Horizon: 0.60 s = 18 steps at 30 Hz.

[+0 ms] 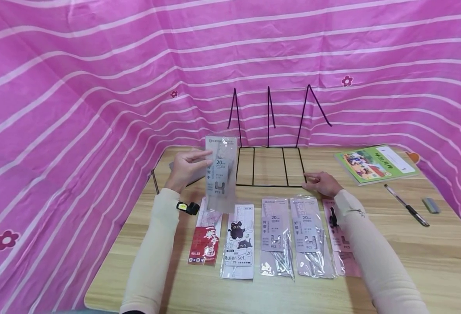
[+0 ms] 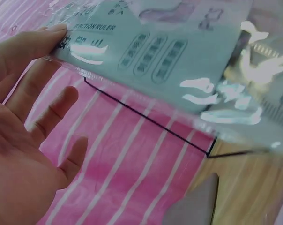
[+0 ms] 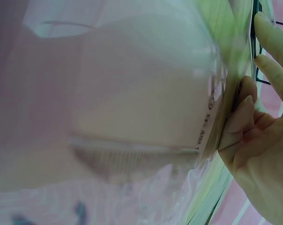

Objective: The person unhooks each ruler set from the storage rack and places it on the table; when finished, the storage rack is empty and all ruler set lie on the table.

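Observation:
My left hand [image 1: 189, 163] pinches a clear-bagged ruler set [image 1: 222, 174] by its left edge and holds it upright above the table. In the left wrist view, the ruler packet [image 2: 146, 51] is gripped at its edge, with the other fingers spread below it. The packet stands in front of the left side of a black wire rack [image 1: 269, 185]. My right hand [image 1: 322, 183] touches the rack's front right corner with extended fingers; in the right wrist view, the other fingers of this hand [image 3: 258, 136] are bent.
Several packaged ruler sets lie in a row: a red one [image 1: 203, 248], a cat-print one [image 1: 238, 244] and pinkish ones [image 1: 275, 235]. A green book [image 1: 377, 163], a pen [image 1: 407, 205] and an eraser [image 1: 431, 205] lie at right. A grey flat object is partly hidden behind my left hand.

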Each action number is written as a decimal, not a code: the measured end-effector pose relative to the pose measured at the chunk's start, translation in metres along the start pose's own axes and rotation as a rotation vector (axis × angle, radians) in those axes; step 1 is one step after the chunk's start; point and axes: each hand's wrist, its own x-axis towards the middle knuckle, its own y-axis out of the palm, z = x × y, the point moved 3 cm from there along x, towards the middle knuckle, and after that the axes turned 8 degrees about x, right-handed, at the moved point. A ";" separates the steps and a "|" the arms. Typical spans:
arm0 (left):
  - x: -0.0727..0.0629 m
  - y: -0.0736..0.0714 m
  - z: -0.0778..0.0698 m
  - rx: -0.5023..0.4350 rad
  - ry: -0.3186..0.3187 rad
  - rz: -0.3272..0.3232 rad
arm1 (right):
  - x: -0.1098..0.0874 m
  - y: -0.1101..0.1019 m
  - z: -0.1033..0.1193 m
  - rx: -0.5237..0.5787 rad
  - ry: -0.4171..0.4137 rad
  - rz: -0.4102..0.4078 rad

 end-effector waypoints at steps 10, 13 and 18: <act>-0.034 -0.035 0.035 0.056 -0.204 0.099 | -0.002 -0.001 0.004 0.007 0.011 0.005; -0.044 -0.047 0.049 0.069 -0.269 0.112 | -0.002 -0.002 0.004 0.001 0.002 0.000; -0.061 -0.065 0.073 0.132 -0.377 0.137 | -0.003 -0.002 0.004 -0.002 -0.007 -0.002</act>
